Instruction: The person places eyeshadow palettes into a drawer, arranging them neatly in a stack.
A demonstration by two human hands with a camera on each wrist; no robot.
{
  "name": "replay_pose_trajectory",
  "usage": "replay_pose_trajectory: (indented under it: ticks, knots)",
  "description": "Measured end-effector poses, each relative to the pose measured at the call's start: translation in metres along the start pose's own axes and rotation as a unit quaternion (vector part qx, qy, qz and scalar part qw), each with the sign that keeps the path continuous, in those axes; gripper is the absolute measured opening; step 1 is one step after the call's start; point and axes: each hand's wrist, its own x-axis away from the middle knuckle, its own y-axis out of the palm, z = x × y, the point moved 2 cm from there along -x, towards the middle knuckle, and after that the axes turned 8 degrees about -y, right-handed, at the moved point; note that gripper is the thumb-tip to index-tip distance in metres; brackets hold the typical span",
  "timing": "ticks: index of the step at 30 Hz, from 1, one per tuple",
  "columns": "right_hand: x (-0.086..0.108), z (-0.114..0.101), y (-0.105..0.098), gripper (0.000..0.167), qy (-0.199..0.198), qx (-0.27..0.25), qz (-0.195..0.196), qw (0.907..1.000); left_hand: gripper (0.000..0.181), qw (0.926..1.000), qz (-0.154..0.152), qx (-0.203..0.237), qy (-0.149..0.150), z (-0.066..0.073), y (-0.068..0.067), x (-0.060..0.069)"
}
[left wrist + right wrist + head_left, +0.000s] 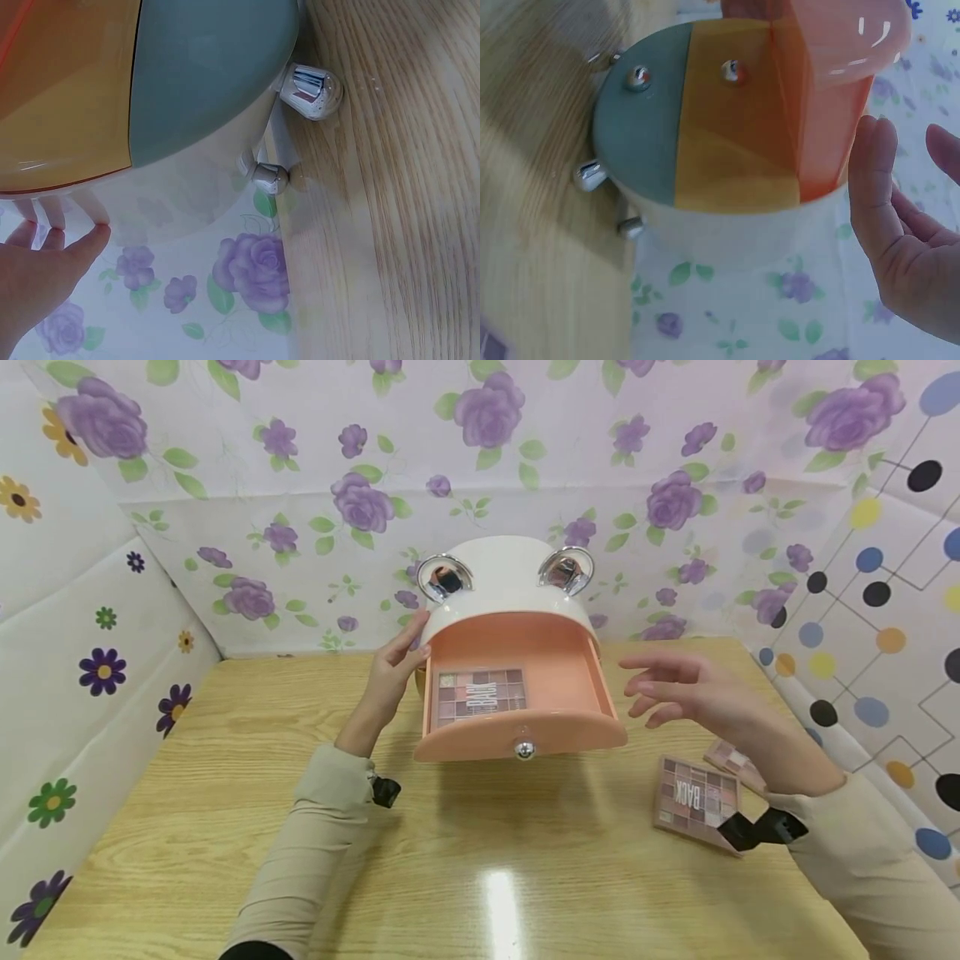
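Observation:
A rounded white storage box [495, 572] with two chrome-ringed, ear-like mirrors stands at the back of the table. Its top peach drawer [519, 737] is pulled out, and an eyeshadow palette [480, 695] marked "BACK" lies inside on the left. Against the box's left side rests my left hand [393, 672], its fingers extended along the white wall, as the left wrist view confirms. My right hand [697, 689] hovers in the air right of the drawer, fingers loosely bent and holding nothing. Below the peach drawer, the right wrist view shows a yellow drawer [735, 142] and a blue-green drawer [641, 120], both closed.
On the table's right, a second palette [693, 797] lies under my right forearm, with another palette [738, 762] partly hidden behind the wrist. Short chrome feet [311, 91] carry the box. Flower-printed cloth [360, 502] hangs close behind it.

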Motion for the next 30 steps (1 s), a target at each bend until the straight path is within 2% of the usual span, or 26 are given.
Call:
replay_pose_trajectory:
  ticks: [11, 19, 25, 30]
  knots:
    - [0.019, 0.035, -0.028, 0.032, 0.032, -0.021, 0.04, 0.9985, 0.049, 1.0, -0.003, -0.003, -0.002, 0.002, -0.001, 0.001]
    - [0.035, 0.068, -0.048, 0.037, 0.049, 0.029, 0.054, 0.9969, 0.05, 1.0, -0.002, 0.001, -0.008, 0.0, 0.0, 0.001]
    - [0.049, 0.091, -0.062, 0.039, 0.046, 0.035, 0.063, 0.9964, 0.05, 1.0, -0.003, 0.001, -0.003, 0.001, 0.0, 0.001]
    - [0.061, 0.109, -0.075, 0.043, 0.088, 0.037, 0.091, 0.9913, 0.051, 1.0, -0.001, -0.002, -0.002, 0.002, 0.0, 0.001]
